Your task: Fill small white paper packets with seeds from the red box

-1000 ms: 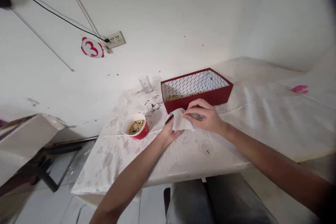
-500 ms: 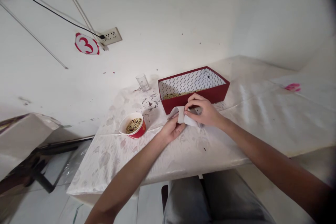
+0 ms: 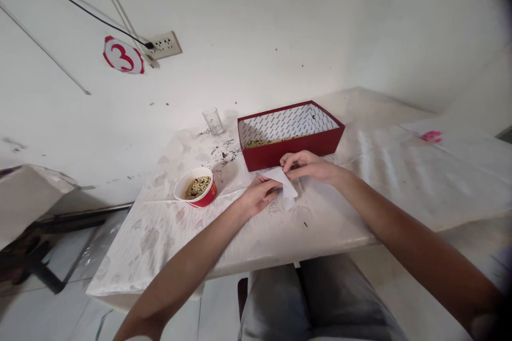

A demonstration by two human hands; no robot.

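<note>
A thin white sheet of paper (image 3: 283, 180), bent into a pointed shape, is held between both hands just in front of the red box. My left hand (image 3: 260, 195) pinches its left side, fingers closed on it. With thumb and fingertips, my right hand (image 3: 306, 165) grips the upper right part, close to the box's front wall. The dark red box (image 3: 294, 150) has a white patterned lining and holds a layer of pale and dark grains. To the left stands a red and white paper tub (image 3: 206, 198), partly filled with yellowish and dark grains.
A clear glass (image 3: 213, 121) stands near the wall. Dark bits (image 3: 224, 155) lie scattered between glass, tub and box. One dark sliver (image 3: 305, 224) rests near the front of the cloth-covered table (image 3: 256, 248). A power strip (image 3: 165, 46) is fixed to the wall.
The paper has gone from a curled, rolled shape to a flatter, pointed fold with a corner hanging down. Both hands still hold it. The view has shifted slightly.
</note>
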